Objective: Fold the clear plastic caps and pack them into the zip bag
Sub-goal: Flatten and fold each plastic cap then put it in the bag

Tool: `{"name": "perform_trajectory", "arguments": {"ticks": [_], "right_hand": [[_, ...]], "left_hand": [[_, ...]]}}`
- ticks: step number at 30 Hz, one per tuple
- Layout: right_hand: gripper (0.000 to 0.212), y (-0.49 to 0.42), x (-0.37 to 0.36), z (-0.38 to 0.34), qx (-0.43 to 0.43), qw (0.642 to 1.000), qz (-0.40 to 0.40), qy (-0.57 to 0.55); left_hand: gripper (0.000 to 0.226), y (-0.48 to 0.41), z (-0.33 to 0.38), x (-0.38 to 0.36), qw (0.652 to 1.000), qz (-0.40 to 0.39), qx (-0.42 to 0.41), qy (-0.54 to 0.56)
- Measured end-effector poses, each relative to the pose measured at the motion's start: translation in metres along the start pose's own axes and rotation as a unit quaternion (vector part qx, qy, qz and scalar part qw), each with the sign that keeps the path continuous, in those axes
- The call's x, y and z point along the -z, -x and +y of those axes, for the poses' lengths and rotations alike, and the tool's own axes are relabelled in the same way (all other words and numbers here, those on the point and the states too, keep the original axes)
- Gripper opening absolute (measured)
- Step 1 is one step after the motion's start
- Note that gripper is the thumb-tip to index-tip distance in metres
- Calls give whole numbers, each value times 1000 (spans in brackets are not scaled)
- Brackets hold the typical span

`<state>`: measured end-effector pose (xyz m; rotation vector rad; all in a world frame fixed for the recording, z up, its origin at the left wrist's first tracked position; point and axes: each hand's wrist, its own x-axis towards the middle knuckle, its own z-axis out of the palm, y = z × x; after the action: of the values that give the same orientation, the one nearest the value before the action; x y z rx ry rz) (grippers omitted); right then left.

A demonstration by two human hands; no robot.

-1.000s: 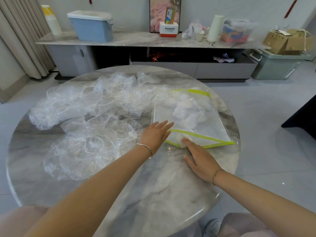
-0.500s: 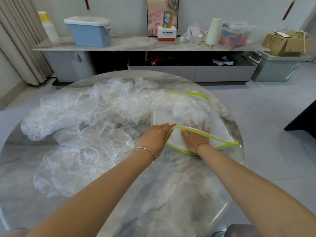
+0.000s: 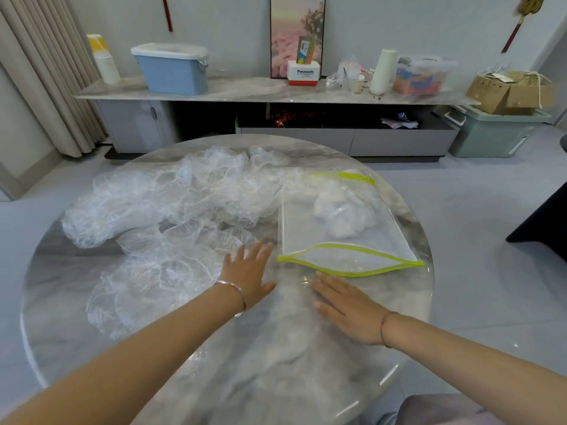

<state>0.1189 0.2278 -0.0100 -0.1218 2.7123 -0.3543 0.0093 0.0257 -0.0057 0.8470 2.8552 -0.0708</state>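
A clear zip bag (image 3: 310, 222) with a yellow-green rim lies on the right half of the round marble table (image 3: 260, 363). Its mouth gapes toward me, and white folded caps (image 3: 343, 216) sit bunched inside near its far end. A long heap of loose clear plastic caps (image 3: 171, 194) stretches across the table's left and far side, with flatter caps (image 3: 150, 283) spread nearer me. My left hand (image 3: 248, 271) hovers flat, fingers straight, between the flat caps and the bag's mouth. My right hand (image 3: 346, 305) lies flat on the table just below the bag's mouth, holding nothing.
Beyond the table runs a low sideboard (image 3: 276, 93) carrying a blue bin (image 3: 171, 69), a white box (image 3: 303, 72), a white roll (image 3: 382, 72) and a cardboard box (image 3: 506, 93). A green storage tub (image 3: 491, 133) stands on the floor at right. Curtains hang at left.
My right hand has come out of the bag and now lies on the table below the mouth. My left hand let go of the bag's rim and moved left.
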Motion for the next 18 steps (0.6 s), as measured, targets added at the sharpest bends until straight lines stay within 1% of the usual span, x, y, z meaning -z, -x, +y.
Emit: {"name": "perform_trajectory", "arguments": {"ticks": [2, 3, 4, 5, 7, 8, 9, 11, 12, 13, 14, 15, 16, 18], "right_hand": [[118, 4, -6, -7, 21, 1000, -7, 8], [127, 1, -9, -11, 30, 999, -4, 14], [127, -1, -11, -12, 34, 999, 2, 16], [118, -4, -11, -14, 34, 999, 6, 13], [77, -8, -11, -22, 43, 999, 17, 22], [62, -9, -11, -26, 43, 998, 20, 27], [57, -9, -11, -28, 44, 998, 24, 26], [56, -12, -10, -34, 49, 998, 19, 24], [59, -13, -10, -36, 54, 998, 17, 24], [67, -15, -9, -39, 63, 998, 23, 20], [80, -16, -8, -42, 73, 996, 42, 10], [90, -18, -6, -45, 83, 994, 67, -4], [93, -18, -3, -49, 97, 990, 101, -17], [79, -20, 5, -57, 125, 975, 178, -42]], "left_hand": [[75, 24, -21, -10, 998, -22, 42, -41], [75, 34, -32, -14, 996, -30, 64, -54], [74, 40, -40, -17, 994, -35, 85, -52], [73, 42, -49, -21, 993, -38, 105, -31], [68, 47, -64, -24, 990, -30, 134, 36], [62, 50, -69, -24, 989, -13, 135, 60], [54, 52, -73, -24, 989, 8, 127, 71], [38, 55, -79, -24, 988, 49, 120, 80], [34, 56, -79, -23, 986, 67, 120, 89], [33, 56, -80, -25, 984, 83, 123, 95], [32, 56, -80, -26, 982, 104, 123, 102], [30, 55, -79, -28, 977, 141, 111, 116], [28, 55, -77, -30, 971, 185, 80, 126], [26, 60, -68, -30, 953, 265, -5, 146]]}}
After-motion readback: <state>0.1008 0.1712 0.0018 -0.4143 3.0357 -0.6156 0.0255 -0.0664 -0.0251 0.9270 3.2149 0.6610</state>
